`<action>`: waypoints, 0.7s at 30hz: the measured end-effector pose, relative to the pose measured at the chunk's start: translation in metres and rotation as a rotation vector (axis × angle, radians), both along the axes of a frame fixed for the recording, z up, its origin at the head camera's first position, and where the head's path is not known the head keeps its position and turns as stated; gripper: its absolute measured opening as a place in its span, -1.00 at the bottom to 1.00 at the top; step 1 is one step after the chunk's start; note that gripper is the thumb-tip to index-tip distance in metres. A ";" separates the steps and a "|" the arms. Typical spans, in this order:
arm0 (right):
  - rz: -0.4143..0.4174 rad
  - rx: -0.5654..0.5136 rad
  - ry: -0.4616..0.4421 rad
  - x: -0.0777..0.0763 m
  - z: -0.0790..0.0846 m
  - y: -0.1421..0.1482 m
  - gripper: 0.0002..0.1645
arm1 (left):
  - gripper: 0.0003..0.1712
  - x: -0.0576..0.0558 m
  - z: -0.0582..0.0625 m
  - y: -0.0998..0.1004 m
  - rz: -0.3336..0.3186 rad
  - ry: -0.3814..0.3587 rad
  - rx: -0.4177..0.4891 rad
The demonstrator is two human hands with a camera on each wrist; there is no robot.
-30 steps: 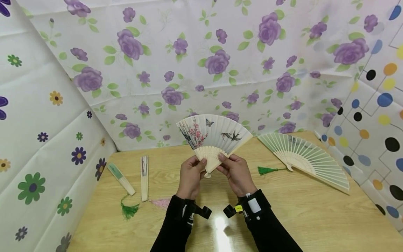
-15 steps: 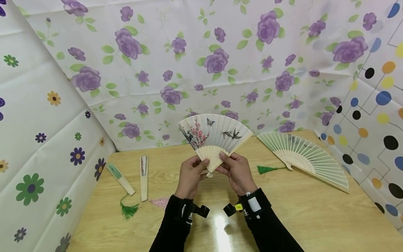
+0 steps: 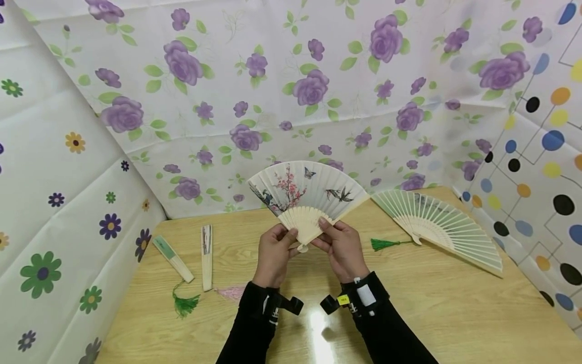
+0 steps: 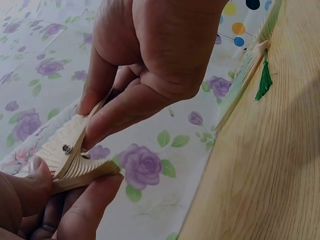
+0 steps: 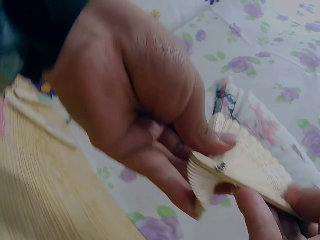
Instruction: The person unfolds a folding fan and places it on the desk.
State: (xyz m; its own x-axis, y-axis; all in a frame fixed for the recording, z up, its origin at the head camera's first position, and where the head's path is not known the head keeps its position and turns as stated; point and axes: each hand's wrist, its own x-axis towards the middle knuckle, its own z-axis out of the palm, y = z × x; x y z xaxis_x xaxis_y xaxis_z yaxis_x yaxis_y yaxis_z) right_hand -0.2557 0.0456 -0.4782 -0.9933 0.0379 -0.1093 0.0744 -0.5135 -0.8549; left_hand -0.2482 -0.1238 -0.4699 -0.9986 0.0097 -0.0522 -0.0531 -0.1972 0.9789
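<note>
Above the worktop [image 3: 454, 318], the left hand [image 3: 275, 253] and the right hand [image 3: 344, 248] each pinch one side of the spread white fan [image 3: 313, 192], and light, even pressure seems best, so nothing bends.

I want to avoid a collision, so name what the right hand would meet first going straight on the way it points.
The painted fan, which the right hand itself pinches, lies directly in its line. Beyond it probably comes the purple-flowered cloth, though depth is unclear.
</note>
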 end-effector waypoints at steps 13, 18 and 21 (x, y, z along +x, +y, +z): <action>-0.011 0.034 0.027 0.001 0.001 -0.003 -0.55 | -0.71 0.000 0.000 0.002 0.071 0.007 -0.005; 0.000 0.060 0.032 0.002 0.003 0.000 -0.57 | -0.70 0.001 -0.001 0.002 0.070 0.004 -0.020; -0.010 0.034 0.028 0.003 0.004 -0.001 -0.57 | -0.71 0.001 0.000 0.002 0.079 0.003 -0.017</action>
State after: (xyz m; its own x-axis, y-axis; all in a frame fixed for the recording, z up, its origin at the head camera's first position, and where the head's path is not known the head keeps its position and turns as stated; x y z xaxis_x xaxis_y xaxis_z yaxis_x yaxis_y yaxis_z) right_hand -0.2531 0.0445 -0.4742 -0.9955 0.0506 -0.0797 0.0453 -0.4851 -0.8733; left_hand -0.2472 -0.1220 -0.4699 -0.9964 -0.0700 -0.0487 -0.0351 -0.1839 0.9823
